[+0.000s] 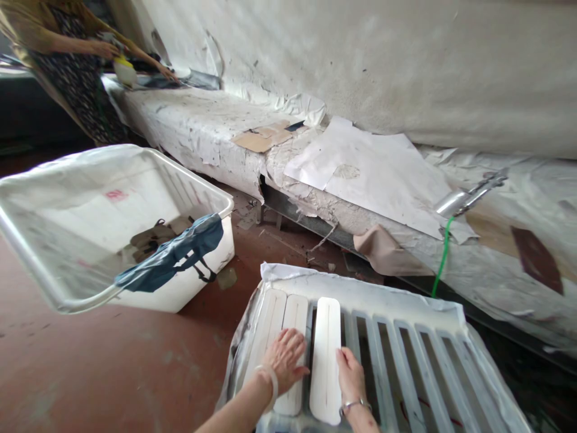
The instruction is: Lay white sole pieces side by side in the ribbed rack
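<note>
My right hand [350, 376] grips the right edge of a long white strip with rounded ends [327, 355] and a thin line down its middle. This strip is tilted a little against the slatted rack [387, 349] beneath it. Fingers stretched, my left hand [286, 359] lies on a second white strip [295, 313], which rests on the rack. To its left a third white strip [271, 310] lies side by side with it. What the strips are for, or made of, I cannot tell.
At left stands a large white bin [175, 297] with brown pieces inside and a blue cloth [180, 249] over its rim. A paper-covered bench [216, 120] runs along the wall, with a metal spray gun [471, 195] on a green hose [444, 258]. Another person [67, 54] holds a spray bottle [125, 71].
</note>
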{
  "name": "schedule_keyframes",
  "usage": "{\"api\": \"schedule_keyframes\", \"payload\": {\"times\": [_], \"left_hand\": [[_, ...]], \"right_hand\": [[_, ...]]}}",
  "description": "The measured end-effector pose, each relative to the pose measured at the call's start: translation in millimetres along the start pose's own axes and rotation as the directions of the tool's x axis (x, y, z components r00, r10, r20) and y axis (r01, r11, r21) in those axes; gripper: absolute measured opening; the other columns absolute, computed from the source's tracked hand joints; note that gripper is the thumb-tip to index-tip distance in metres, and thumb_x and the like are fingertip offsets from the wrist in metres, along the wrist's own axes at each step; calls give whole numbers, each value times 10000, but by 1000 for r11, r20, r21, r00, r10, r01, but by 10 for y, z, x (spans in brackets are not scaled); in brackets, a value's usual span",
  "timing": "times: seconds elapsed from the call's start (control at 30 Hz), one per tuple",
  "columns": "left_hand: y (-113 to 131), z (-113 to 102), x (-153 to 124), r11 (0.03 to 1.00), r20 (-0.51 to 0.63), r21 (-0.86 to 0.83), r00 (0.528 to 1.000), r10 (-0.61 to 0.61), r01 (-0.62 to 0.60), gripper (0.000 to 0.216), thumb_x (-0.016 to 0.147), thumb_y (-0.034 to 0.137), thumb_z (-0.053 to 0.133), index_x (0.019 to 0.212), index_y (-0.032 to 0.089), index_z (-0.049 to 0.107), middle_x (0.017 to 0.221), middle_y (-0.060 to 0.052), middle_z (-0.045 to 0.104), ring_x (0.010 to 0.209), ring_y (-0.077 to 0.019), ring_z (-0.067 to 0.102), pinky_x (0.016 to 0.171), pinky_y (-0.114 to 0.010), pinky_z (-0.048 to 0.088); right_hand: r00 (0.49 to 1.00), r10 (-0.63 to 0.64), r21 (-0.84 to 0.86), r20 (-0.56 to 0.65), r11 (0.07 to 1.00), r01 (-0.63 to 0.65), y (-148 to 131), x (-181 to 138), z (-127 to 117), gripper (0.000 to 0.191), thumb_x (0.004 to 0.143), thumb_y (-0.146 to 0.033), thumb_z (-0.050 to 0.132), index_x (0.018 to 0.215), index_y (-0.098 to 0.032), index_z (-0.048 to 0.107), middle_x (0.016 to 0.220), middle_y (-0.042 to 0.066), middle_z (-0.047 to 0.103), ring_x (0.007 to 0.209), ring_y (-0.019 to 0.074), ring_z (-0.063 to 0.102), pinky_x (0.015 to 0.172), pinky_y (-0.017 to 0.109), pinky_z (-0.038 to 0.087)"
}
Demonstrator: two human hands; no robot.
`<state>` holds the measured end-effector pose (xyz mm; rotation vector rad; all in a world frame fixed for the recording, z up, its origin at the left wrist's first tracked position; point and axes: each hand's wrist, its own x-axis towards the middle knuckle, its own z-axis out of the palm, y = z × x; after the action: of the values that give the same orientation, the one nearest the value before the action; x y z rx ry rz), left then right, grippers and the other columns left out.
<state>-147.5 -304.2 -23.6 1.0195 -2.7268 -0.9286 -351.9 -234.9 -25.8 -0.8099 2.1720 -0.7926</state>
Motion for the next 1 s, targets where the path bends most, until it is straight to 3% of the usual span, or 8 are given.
{"api": "schedule_keyframes", "payload": {"times": [0.17, 0.33, 0.5, 0.63, 0.73, 0.9, 1.0], "left_hand": [[60, -34, 75, 997, -17, -32, 997, -74, 74, 658, 883, 594, 500, 1456, 293, 382, 1418, -82, 500, 1318, -343, 398, 1139, -562, 329], [-41, 156, 97, 993, -46, -63, 994, -100, 97, 709, 858, 663, 479, 1480, 349, 350, 1546, -6, 392, 1360, -353, 366, 1142, -606, 313], [-109, 241, 95, 990, -10, -100, 995, -99, 97, 746, 862, 693, 438, 1514, 382, 253, 1590, 85, 274, 1401, -343, 323, 1159, -637, 273], [-143, 310, 105, 991, 8, -90, 995, -97, 97, 759, 863, 729, 377, 1523, 401, 200, 1601, 98, 212, 1433, -341, 279, 1162, -665, 240], [-156, 335, 106, 993, 18, -81, 996, -89, 90, 757, 866, 737, 348, 1525, 394, 200, 1604, 95, 206, 1437, -344, 271, 1162, -665, 235], [-138, 238, 91, 993, 63, -58, 993, -99, 103, 735, 881, 707, 371, 1523, 391, 202, 1610, 104, 183, 1447, -332, 247, 1168, -656, 224], [-128, 176, 91, 996, 74, -38, 994, -84, 87, 706, 892, 667, 407, 1514, 373, 246, 1608, 95, 207, 1437, -325, 263, 1164, -644, 236]], "right_hand": [[989, 40, 281, 144, 956, -80, 335, 61, 96, 528, 726, -698, 547, 850, -186, 514, 660, -24, 534, 730, 178, 483, 688, 275, 397], [977, 48, 375, 209, 918, -125, 311, 71, 139, 543, 688, -686, 604, 849, -179, 494, 700, -23, 537, 713, 158, 474, 663, 259, 399], [972, 36, 123, 233, 990, -66, 187, 189, 125, 487, 710, -669, 465, 751, -185, 437, 647, -30, 457, 638, 128, 456, 600, 243, 386], [953, 134, -95, 272, 989, -112, 93, 309, 92, 277, 812, -443, 430, 700, -193, 394, 529, -45, 382, 469, 111, 413, 444, 218, 277], [916, 226, -205, 330, 965, -164, 25, 345, 83, 199, 875, -355, 374, 751, -202, 402, 491, -50, 392, 377, 144, 439, 375, 223, 283], [857, 292, -125, 424, 956, -264, 11, 299, 97, 212, 915, -402, 298, 844, -213, 362, 622, -49, 450, 478, 140, 516, 428, 270, 442], [857, 279, -93, 434, 960, -265, 66, 290, 92, 238, 920, -427, 286, 842, -210, 344, 659, -46, 437, 508, 114, 488, 464, 254, 452]]}}
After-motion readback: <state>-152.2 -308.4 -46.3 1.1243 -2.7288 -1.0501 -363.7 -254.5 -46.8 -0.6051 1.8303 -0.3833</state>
